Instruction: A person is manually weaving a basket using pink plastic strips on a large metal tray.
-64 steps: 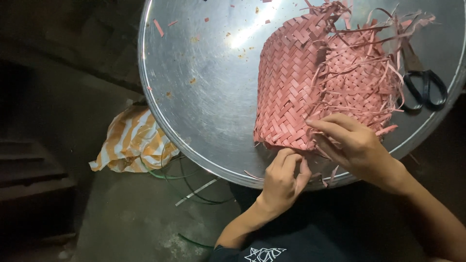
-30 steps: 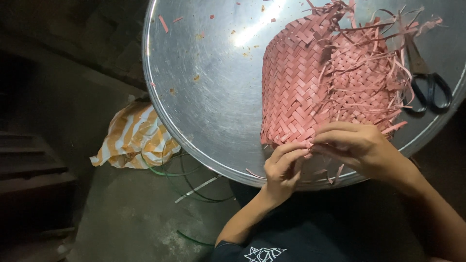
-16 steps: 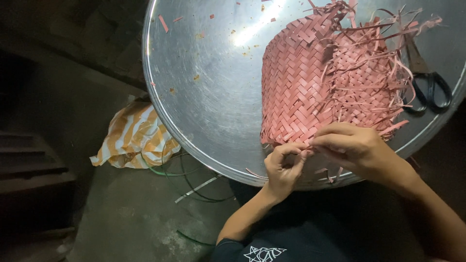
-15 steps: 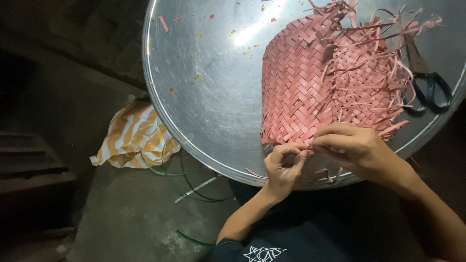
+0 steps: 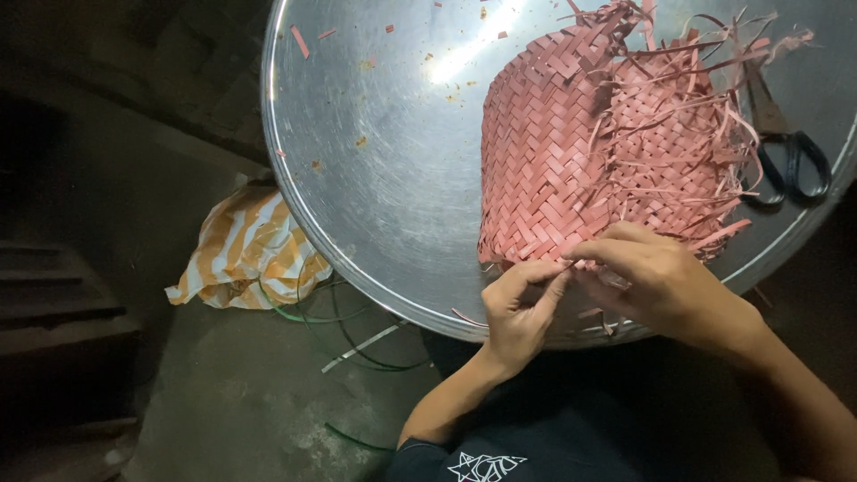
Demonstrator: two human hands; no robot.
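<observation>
Two hands meet at the lower edge of the half-woven pink strip basket [image 5: 571, 152], lying right of centre on the big round metal tray [image 5: 384, 170]. The left hand [image 5: 518, 308] pinches a loose strip end; the right hand [image 5: 656, 281] presses fingertips on the weave. It looks light, pliant and easily frayed, best gripped at the tight plaited edge. Black-handled scissors [image 5: 786, 143] lie upper right, a striped orange-and-white cloth [image 5: 250, 254] lower left
</observation>
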